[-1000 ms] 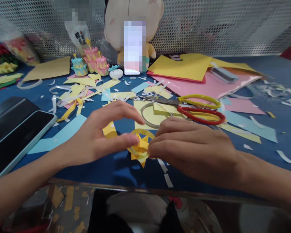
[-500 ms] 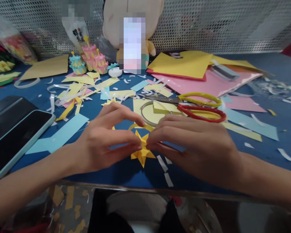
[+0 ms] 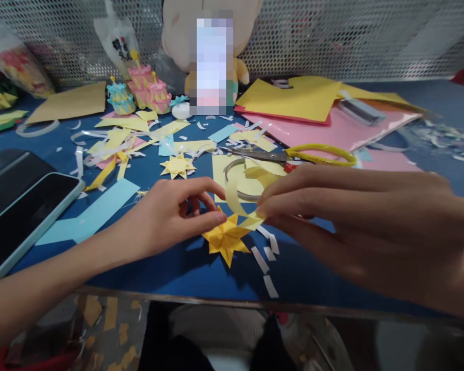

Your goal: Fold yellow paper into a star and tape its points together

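Left hand [image 3: 170,219]: thumb rested on star [image 3: 226,240], forefinger parted. Star: lay on table [image 3: 150,275], near front edge. Right hand [image 3: 371,221]: pinched curled strip [image 3: 234,199]. Handling: light thumb pressure, gentle strip tension probably suited the thin points

Can't say if this is my home or a little shop, but it's clearly a papercraft spot: blue counter [image 3: 150,270] littered with pastel paper scraps [image 3: 118,141], steel scissors with yellow and red handles [image 3: 270,155], small pink and blue paper cakes [image 3: 141,90], plus a big-headed plush doll [image 3: 176,36] up against a perforated grey metal panel [image 3: 313,41].
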A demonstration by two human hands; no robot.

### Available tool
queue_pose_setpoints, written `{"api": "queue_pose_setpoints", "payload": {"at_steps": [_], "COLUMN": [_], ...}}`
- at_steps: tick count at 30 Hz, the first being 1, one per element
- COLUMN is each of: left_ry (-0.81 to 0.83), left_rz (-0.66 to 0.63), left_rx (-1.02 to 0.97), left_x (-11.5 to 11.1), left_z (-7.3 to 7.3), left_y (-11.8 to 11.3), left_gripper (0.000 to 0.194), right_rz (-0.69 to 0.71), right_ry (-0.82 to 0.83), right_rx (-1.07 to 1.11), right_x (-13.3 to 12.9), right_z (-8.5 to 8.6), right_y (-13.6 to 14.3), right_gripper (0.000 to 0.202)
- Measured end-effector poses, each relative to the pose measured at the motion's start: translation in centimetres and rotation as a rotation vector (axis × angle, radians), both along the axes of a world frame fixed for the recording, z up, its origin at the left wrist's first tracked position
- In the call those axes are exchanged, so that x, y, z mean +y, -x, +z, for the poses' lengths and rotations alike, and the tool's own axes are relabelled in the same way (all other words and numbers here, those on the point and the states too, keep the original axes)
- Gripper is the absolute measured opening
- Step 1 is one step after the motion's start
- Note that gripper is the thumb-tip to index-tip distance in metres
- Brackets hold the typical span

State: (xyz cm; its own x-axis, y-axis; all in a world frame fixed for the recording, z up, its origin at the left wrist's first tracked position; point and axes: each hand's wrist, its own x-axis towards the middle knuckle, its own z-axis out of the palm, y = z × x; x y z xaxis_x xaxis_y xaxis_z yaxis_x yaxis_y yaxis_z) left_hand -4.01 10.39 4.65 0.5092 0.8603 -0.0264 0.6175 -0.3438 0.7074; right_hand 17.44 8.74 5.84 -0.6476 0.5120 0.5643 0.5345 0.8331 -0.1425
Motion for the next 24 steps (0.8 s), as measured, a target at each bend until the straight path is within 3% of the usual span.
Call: {"api": "queue_pose_setpoints", "payload": {"at_steps": [4, 10, 17, 24], "left_ry": [-0.023, -0.002, 0.232, 0.205], "left_rz": [-0.076, -0.207, -0.126, -0.045], "left_rx": [0.056, -0.027, -0.116, -0.243], "left_x": [-0.3, -0.1, 0.0, 0.1], "left_z": [0.0, -0.2, 0.1, 0.4], "left_y": [-0.4, 0.0, -0.1, -0.2], "left_gripper": [0.015, 0.016, 0.018, 0.013], "right_rz": [0.104, 0.323, 0.373, 0.350], "right_ry": [0.076, 0.148, 0.268, 0.224], "right_rx": [0.038, 0.031, -0.075, -0.086], "right_x": [0.1, -0.3, -0.6, -0.7], "right_z": [-0.8, -2.3, -1.5, -1.8], "right_y": [-0.1, 0.3, 0.5, 0.4], "right_gripper": [0.020, 0.024, 0.025, 0.025]}}
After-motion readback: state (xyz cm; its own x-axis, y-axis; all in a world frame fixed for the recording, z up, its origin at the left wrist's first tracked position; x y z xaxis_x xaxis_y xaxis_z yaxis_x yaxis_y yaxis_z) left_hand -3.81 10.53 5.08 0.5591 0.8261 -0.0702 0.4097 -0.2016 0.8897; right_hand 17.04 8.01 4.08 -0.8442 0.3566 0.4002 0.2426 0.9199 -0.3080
